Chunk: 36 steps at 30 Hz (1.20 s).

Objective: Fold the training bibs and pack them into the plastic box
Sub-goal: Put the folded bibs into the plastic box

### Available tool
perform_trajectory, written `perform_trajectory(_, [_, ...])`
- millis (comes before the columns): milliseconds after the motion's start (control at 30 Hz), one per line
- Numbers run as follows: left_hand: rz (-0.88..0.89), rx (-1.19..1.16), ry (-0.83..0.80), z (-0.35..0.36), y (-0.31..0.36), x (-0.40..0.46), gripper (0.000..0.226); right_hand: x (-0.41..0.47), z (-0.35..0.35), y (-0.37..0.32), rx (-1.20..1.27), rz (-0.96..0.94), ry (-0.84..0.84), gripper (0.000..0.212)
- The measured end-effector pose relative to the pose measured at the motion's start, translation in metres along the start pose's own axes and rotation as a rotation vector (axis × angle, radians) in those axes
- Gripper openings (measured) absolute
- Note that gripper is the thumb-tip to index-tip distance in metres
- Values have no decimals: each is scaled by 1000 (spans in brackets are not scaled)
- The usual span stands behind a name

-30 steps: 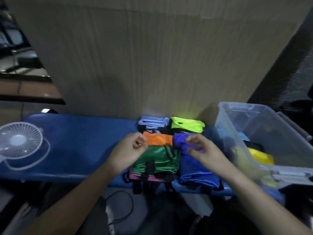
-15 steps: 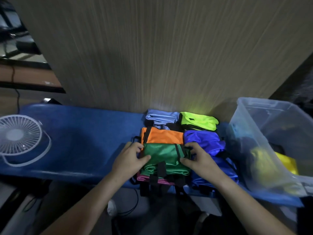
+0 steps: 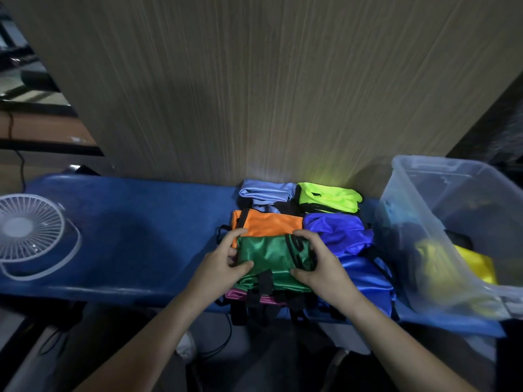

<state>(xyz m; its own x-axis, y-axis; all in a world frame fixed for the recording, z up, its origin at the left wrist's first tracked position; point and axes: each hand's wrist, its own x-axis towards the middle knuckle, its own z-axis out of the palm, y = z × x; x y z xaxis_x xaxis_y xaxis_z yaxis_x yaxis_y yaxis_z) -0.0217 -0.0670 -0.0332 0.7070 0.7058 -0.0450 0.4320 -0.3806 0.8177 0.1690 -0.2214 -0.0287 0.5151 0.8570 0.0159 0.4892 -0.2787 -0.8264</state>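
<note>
1. Since the earlier frames both hands have dropped from the orange bib (image 3: pixel 268 223) to the green bib (image 3: pixel 273 260); the left hand (image 3: pixel 218 267) and right hand (image 3: pixel 322 268) now grip its two sides.
2. It lies on a pink one, on the bench (image 3: pixel 127 236). It looks light, soft and slippery, so hold it by the folded edges.
3. The box (image 3: pixel 418 199), to the right, holds a yellow bib (image 3: pixel 475 264).

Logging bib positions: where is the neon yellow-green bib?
Head view: the neon yellow-green folded bib lies against the wooden panel, right of the light blue folded bib.
</note>
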Motion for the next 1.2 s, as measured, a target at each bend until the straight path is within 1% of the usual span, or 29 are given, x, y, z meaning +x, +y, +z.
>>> perform_trajectory(100, [13, -126, -14, -1, -2, 1, 46, -2, 2, -4, 47, -42, 26, 69])
perform_trajectory(233, [72, -218, -26, -5, 7, -6, 31, -4, 0, -8, 105, -94, 81, 68])
perform_trajectory(367, [92, -301, -8, -13, 25, -12, 32, -9, -8, -18, 151, -186, 144, 63])
perform_trajectory(533, [173, -406, -30, -21, 64, -16, 31, -22, -41, -39, 162, -286, 195, 67])
perform_trajectory(600, [205, -418, -47, -20, 87, -15, 31, -30, -61, -46, 116, -323, 199, 65])
perform_trajectory(667, [237, -439, -77, -15, 111, -15, 31, -38, -87, -49, 93, -320, 209, 59])
perform_trajectory(767, [307, -451, -107, 2, 151, -13, 30, -49, -136, -51, 84, -298, 277, 55])
perform_trajectory(867, [354, -493, -135, 28, 195, -4, 31, -60, -188, -47, 81, -270, 316, 54])
perform_trajectory(1033, [453, -578, -225, 89, 259, 15, 40, -72, -276, -30, 6, -242, 410, 53])
perform_trajectory(1133, [449, -592, -264, 126, 291, 22, 41, -79, -316, -13, 4, -194, 456, 58])
perform_trajectory(1200, [426, -563, -268, 147, 305, 29, 40, -81, -333, 2, 11, -154, 468, 57])
